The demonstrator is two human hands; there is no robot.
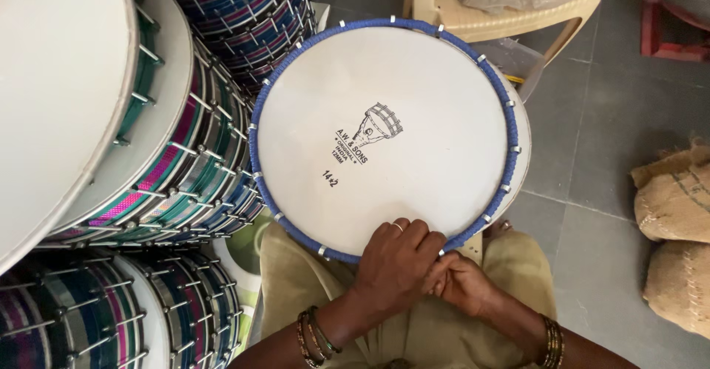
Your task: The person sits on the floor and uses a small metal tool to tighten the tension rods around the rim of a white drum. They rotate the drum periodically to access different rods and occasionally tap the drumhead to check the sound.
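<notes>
Drum: round white drumhead with a blue wound-cord rim and small metal hooks (384, 136), resting on the lap at centre of view, face up and tilted slightly towards 1 o'clock; black printed emblem near its middle.
Left hand: left hand (392, 262) at 6 o'clock of the drum, palm down, fingers curled over the blue rim and onto the white skin, pressing there; a ring on one finger, dark bangles at the wrist.
Right hand: right hand (464, 284) just below the rim at about 5 o'clock, touching the left hand; fingers bent in towards the rim edge, looks like a pinch on the cord, yet what is pinched cannot be told.
Handling: probably light for its width, a stiff hoop with a taut thin skin; skin smooth and likely easy to dent or soil, so better held at the corded rim, which gives friction; metal hooks may snag fingers.
Stack: finished drums with white heads and striped purple, teal and blue shells laced with metal rods (170, 162), piled from 8 to 11 o'clock, touching the drum's left edge.
Chair: cream plastic chair (503, 14) at 12 o'clock.
Sacks: brown jute sacks (677, 228) on the grey tiled floor at 3 to 4 o'clock, well apart.
</notes>
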